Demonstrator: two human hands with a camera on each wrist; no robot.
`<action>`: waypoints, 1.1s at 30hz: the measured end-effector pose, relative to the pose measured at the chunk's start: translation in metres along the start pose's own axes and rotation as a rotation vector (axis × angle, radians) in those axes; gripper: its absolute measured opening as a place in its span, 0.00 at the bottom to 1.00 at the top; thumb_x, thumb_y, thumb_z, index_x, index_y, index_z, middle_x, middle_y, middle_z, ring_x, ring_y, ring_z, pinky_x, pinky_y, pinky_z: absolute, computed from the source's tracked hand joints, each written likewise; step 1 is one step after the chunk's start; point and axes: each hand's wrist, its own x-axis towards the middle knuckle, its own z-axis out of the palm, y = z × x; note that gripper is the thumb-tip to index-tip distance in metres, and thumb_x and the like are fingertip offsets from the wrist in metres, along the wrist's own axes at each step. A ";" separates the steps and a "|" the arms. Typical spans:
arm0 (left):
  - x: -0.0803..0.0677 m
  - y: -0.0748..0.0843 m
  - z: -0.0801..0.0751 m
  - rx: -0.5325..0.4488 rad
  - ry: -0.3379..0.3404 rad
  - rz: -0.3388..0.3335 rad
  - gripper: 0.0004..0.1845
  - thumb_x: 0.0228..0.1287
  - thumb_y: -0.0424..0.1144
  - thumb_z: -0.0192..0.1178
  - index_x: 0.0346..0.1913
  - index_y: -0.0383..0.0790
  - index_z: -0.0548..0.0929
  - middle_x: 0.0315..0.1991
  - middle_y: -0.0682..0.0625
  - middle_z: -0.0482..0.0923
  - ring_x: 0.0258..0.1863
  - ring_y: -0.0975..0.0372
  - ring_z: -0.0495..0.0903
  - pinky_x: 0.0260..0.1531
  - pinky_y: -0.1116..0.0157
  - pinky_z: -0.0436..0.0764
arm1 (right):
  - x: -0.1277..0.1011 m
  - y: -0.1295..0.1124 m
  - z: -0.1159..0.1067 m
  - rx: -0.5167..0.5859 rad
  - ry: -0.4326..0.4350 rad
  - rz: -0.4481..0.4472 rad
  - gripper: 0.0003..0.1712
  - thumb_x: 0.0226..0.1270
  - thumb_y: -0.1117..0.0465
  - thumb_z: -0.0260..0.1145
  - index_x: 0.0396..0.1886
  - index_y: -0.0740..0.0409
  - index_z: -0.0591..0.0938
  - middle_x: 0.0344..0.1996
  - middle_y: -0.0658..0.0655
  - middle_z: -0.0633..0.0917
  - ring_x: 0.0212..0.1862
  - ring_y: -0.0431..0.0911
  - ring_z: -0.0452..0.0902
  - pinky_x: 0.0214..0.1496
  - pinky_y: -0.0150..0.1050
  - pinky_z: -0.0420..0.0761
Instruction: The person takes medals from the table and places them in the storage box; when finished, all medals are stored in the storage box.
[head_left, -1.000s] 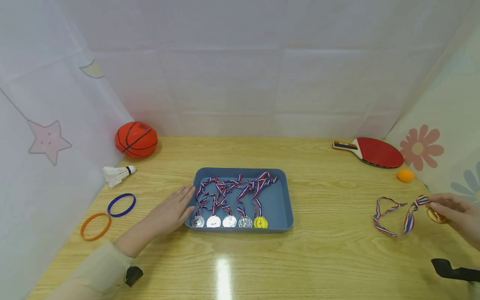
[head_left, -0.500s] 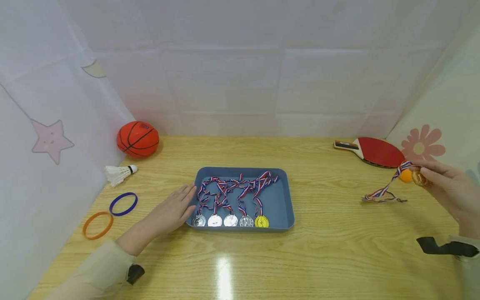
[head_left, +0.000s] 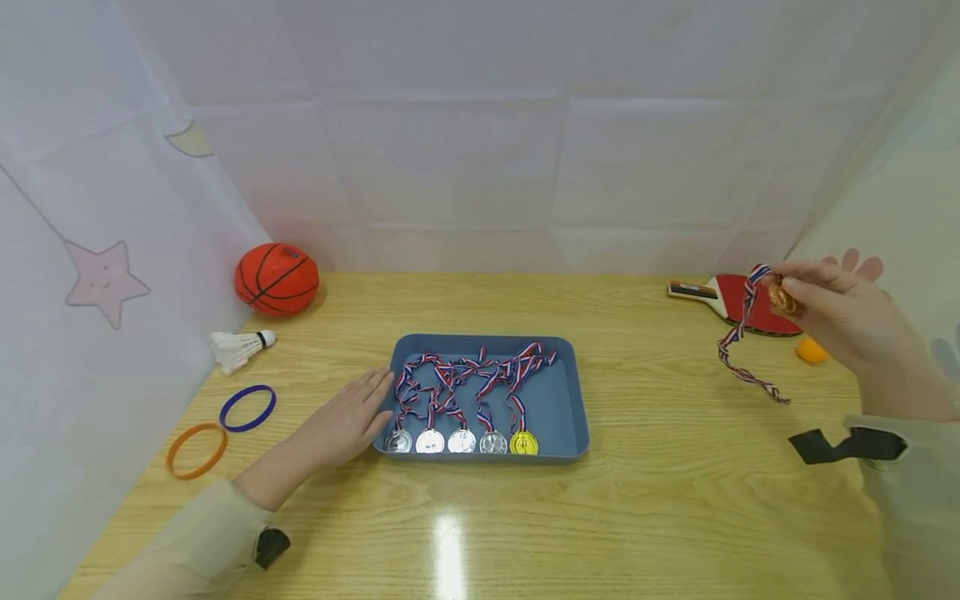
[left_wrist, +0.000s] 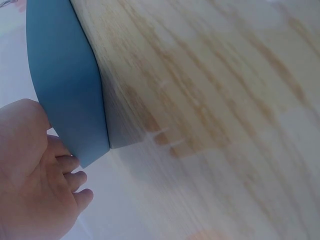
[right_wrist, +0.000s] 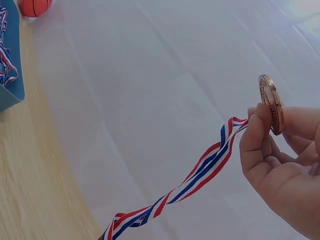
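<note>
My right hand [head_left: 855, 329] pinches a bronze-coloured medal [head_left: 782, 297] between thumb and fingers, raised over the right side of the table. Its red, white and blue ribbon [right_wrist: 200, 170] dangles to the left in the right wrist view. My left hand [head_left: 347, 421] rests against the left side of a blue-grey tray [head_left: 581, 408], fingers extended along the rim. Inside the tray, several silver medals [head_left: 461, 441] and one gold medal [head_left: 523, 442] lie in a row along the near wall. Their tangled ribbons [head_left: 442, 375] spread behind them.
A red table tennis paddle [head_left: 750, 310] and an orange ball [head_left: 812, 350] lie at the right, partly near my right hand. On the left are a small basketball [head_left: 277, 280], a shuttlecock [head_left: 238, 347], a blue wristband [head_left: 247, 408] and an orange wristband [head_left: 197, 451].
My right hand has lifted the bronze medal and carried it leftward and away from me, raising most of its ribbon off the table. The left hand has stayed at the tray.
</note>
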 end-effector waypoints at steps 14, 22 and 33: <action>0.000 -0.004 0.002 0.009 -0.001 0.001 0.30 0.70 0.42 0.47 0.66 0.24 0.57 0.67 0.33 0.54 0.66 0.42 0.52 0.62 0.47 0.56 | 0.074 -0.026 0.072 -0.001 0.142 -0.111 0.14 0.68 0.76 0.48 0.47 0.77 0.77 0.41 0.62 0.77 0.36 0.49 0.72 0.36 0.33 0.76; -0.001 -0.006 0.005 0.020 -0.002 0.001 0.30 0.70 0.42 0.47 0.67 0.25 0.56 0.67 0.34 0.53 0.66 0.43 0.52 0.62 0.47 0.56 | 0.113 -0.026 0.122 -0.010 0.115 -0.184 0.11 0.64 0.78 0.53 0.42 0.79 0.78 0.37 0.65 0.78 0.35 0.49 0.71 0.34 0.34 0.76; -0.002 -0.006 0.006 0.022 0.013 0.016 0.30 0.69 0.42 0.48 0.66 0.24 0.58 0.66 0.33 0.55 0.65 0.42 0.53 0.61 0.47 0.57 | 0.131 -0.003 0.141 -0.126 -0.018 -0.114 0.10 0.67 0.73 0.54 0.42 0.72 0.80 0.37 0.61 0.78 0.38 0.48 0.71 0.34 0.33 0.74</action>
